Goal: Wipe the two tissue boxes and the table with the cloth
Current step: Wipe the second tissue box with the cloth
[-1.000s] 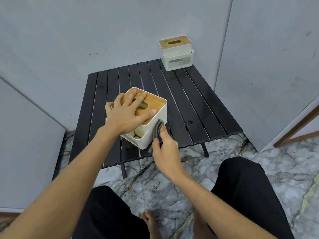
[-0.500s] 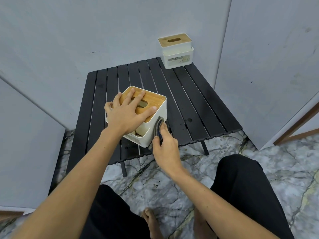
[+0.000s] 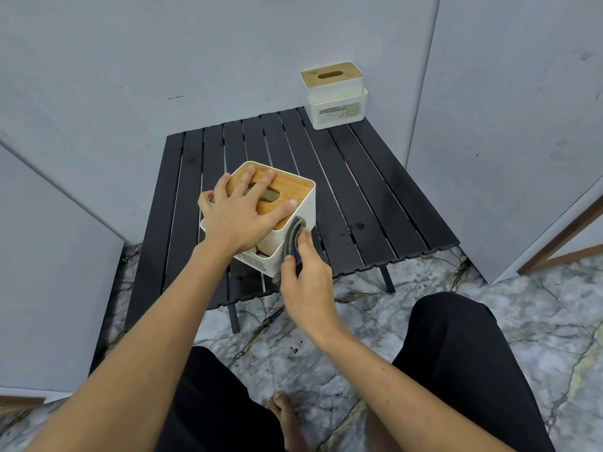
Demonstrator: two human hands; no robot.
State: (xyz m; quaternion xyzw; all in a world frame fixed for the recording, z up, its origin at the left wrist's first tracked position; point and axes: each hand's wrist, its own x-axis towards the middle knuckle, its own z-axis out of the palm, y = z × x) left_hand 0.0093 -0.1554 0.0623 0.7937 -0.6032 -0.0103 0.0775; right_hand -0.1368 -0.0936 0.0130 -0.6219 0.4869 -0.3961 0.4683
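A white tissue box with a wooden lid [image 3: 303,200] stands near the front of the black slatted table [image 3: 365,190], turned at an angle. My left hand [image 3: 241,213] lies flat on its lid with fingers spread, pressing it down. My right hand [image 3: 306,282] holds a folded grey cloth [image 3: 292,238] against the box's near right side. A second white tissue box with a wooden lid [image 3: 336,96] stands at the table's far right corner, against the wall.
Grey walls close in behind and to the right of the table. A grey panel leans at the left. The floor is marble, with my knees and bare feet below the table's front edge. A few dark spots [image 3: 359,226] mark the slats.
The cloth in my right hand has slid slightly up the side of the near box. My left hand stays on the lid.
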